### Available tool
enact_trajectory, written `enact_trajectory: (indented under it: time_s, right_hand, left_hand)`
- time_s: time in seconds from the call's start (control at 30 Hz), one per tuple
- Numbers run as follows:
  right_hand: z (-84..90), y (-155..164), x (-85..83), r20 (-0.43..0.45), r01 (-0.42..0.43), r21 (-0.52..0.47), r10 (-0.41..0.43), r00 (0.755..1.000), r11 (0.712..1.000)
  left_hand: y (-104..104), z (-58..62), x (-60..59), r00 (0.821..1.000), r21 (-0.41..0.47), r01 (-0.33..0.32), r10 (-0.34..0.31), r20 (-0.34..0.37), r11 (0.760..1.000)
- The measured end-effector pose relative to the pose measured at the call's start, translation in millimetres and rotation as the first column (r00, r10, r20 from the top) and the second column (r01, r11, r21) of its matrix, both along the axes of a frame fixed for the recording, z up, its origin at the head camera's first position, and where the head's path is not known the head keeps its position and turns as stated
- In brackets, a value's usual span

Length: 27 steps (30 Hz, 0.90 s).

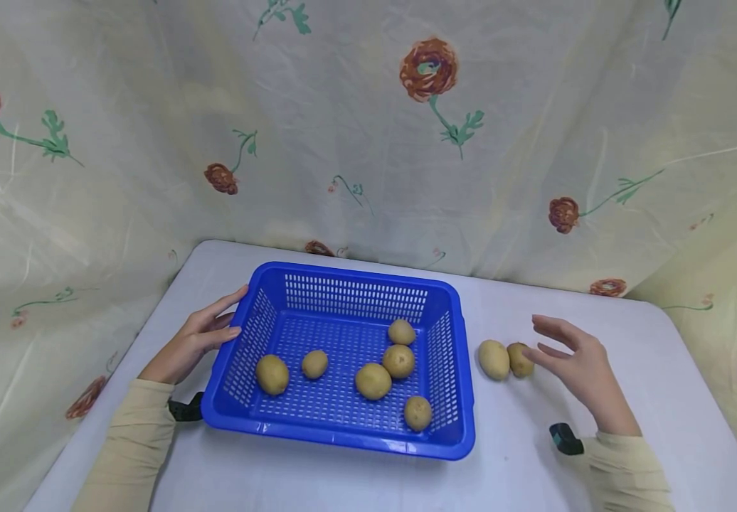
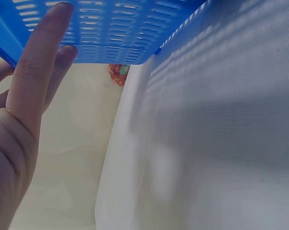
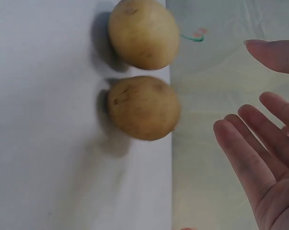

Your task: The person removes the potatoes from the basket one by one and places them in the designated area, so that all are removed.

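A blue plastic basket (image 1: 336,442) with slotted walls holds several potatoes (image 1: 373,382). My left hand (image 1: 198,338) is at the basket's left side, its fairly straight fingers and thumb touching the rim; in the left wrist view, fingers (image 2: 33,72) lie along the outer wall. To the right of the basket, a pale oval potato (image 1: 493,360) and a browner potato (image 1: 521,360) lie side by side on the table. Just right of these two, my right hand (image 1: 573,355) hovers with fingers spread and nothing in it. The right wrist view shows a gap between its fingers and the browner potato (image 3: 144,108).
The basket stands on a white-covered table (image 1: 516,462). A pale flower-printed curtain (image 1: 343,128) hangs behind the table and along both sides. Dark devices are strapped at the left wrist (image 1: 186,407) and the right wrist (image 1: 565,439).
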State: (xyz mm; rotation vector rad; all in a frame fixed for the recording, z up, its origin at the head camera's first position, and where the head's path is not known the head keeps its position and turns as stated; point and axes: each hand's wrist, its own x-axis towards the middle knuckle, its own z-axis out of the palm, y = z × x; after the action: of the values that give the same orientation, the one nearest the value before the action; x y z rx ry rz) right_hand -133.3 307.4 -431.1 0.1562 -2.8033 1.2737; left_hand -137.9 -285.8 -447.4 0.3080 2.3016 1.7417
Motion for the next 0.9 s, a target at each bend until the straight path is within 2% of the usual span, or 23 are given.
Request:
enact_trajectory:
  time_s: [0.57, 0.9]
  right_hand:
    - [27.7, -27, -3.5, -0.051, -0.077, 0.002, 0.077, 0.996, 0.997]
    - [49.0, -48, -8.1, -0.01, -0.144, 0.011, 0.144, 0.99, 0.99]
  left_hand:
    - [1, 0.2, -0.3, 1.0, -0.004, 0.003, -0.003, 0.009, 1.0]
    - [0, 1.4, 0.5, 1.0, -0.002, -0.005, 0.005, 0.016, 1.0]
